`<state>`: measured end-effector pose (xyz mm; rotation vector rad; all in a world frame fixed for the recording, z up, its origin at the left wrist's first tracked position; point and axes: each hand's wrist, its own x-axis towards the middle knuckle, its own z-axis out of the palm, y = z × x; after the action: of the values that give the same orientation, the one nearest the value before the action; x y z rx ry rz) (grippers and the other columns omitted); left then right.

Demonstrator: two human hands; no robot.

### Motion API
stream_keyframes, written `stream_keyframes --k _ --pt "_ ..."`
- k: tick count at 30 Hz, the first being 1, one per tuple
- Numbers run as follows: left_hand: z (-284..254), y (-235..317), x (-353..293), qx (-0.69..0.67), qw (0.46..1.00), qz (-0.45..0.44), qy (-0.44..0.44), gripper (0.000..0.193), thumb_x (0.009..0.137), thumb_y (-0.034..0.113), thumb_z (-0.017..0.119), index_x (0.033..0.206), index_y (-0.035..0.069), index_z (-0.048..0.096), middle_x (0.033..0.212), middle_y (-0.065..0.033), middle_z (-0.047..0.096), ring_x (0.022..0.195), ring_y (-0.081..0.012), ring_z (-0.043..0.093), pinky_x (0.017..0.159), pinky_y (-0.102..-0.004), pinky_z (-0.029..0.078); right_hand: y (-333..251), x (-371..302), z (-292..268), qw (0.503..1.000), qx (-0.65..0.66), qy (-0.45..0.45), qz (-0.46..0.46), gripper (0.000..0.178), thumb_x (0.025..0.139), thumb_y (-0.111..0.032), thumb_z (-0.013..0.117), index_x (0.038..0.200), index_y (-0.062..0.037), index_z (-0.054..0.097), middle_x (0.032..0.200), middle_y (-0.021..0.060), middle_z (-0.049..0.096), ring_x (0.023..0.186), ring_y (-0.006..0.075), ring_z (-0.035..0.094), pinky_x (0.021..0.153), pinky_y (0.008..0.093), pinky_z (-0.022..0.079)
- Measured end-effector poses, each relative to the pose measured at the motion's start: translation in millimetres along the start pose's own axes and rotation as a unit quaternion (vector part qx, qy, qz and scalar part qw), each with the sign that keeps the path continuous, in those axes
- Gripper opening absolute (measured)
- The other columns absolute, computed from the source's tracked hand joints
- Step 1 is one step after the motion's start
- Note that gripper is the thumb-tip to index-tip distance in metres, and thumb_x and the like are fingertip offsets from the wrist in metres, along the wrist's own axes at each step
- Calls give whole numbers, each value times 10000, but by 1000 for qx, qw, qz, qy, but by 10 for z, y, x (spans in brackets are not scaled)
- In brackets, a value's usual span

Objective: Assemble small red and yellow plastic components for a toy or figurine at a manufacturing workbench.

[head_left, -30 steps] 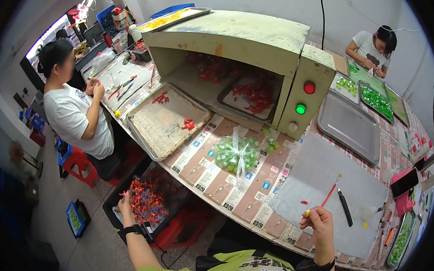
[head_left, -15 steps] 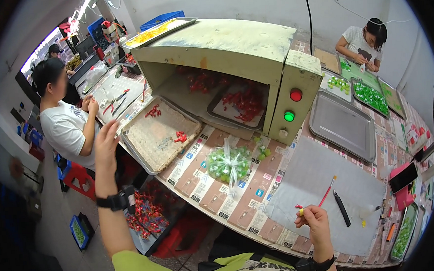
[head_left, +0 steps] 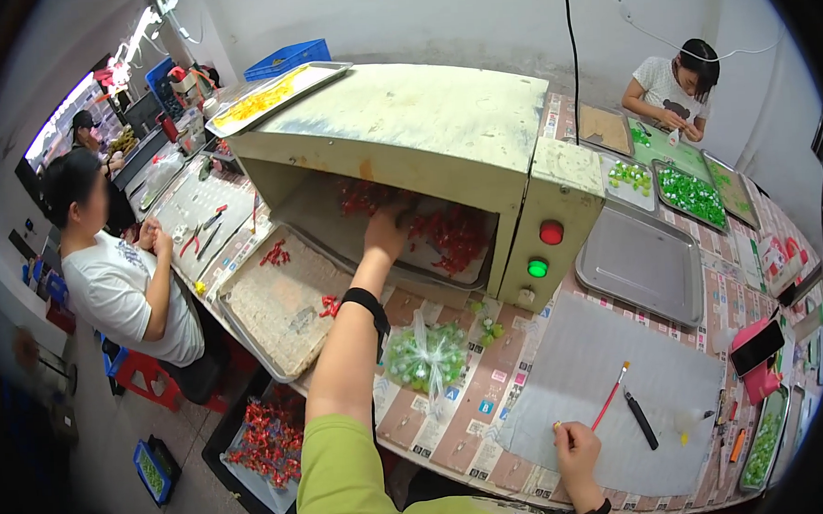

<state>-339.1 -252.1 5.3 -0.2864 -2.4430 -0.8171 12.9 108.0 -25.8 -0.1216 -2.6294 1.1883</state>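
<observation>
Work seems partway: small glossy red pieces [head_left: 453, 241] lie heaped in the cream metal oven [head_left: 404, 118] beside the left grip [head_left: 388, 234], its closure hidden; two clusters [head_left: 275, 254] dot the beige-lined tray [head_left: 274, 306] leftward. The right grip [head_left: 578, 448] pinches a tiny yellowish piece [head_left: 557, 425].

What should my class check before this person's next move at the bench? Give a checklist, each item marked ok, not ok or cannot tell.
1. Left hand within the opening of the cream metal box: ok, it is near the red pieces.
2. Left hand's grip: cannot tell, its fingers are hard to make out.
3. Box cool enough for a hand: cannot tell, the green light looks lit but heat does not show.
4. Right hand apart from the black tool: ok, grey sheet shows between them.
5. Tools off the grey sheet: not ok, the black tool and red-handled brush lie there.
</observation>
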Motion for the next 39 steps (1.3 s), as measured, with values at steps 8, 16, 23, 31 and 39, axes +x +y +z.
stream_keyframes --k 8,16,23,31,39 --pt "511 -226 179 36 998 48 37 417 766 223 579 1140 51 514 1124 -246 493 1046 -426 441 894 -471 371 -93 90 -6 996 -46 0 -80 73 696 -85 643 668 -45 589 600 74 574 515 232 542 481 321 415" --pt "1017 -850 526 146 984 104 -10 328 821 248 484 1053 30 565 1076 -178 563 1009 -331 511 855 -420 403 -261 138 -94 996 -63 -17 -63 76 756 -104 619 783 -33 617 736 143 602 668 314 576 588 374 457" --pt "916 -793 531 191 973 102 -77 333 823 242 485 1069 29 556 1074 -169 565 994 -318 522 853 -413 403 -137 185 19 998 -28 6 -54 81 687 -78 639 640 -32 592 540 73 538 471 224 518 461 314 397" --pt "467 -488 440 280 956 49 -76 347 840 249 469 1124 60 535 1120 -151 546 1030 -318 497 893 -413 376 -139 107 -34 998 -24 -6 -51 90 702 -107 637 665 -38 593 594 75 570 517 232 547 482 324 424" --pt "-156 400 67 -704 538 -449 113 113 810 -8 539 912 38 557 856 -75 590 813 -209 571 766 -372 522 -67 66 -38 998 2 5 -58 115 731 -127 622 694 -22 593 630 115 579 564 273 555 524 346 433"
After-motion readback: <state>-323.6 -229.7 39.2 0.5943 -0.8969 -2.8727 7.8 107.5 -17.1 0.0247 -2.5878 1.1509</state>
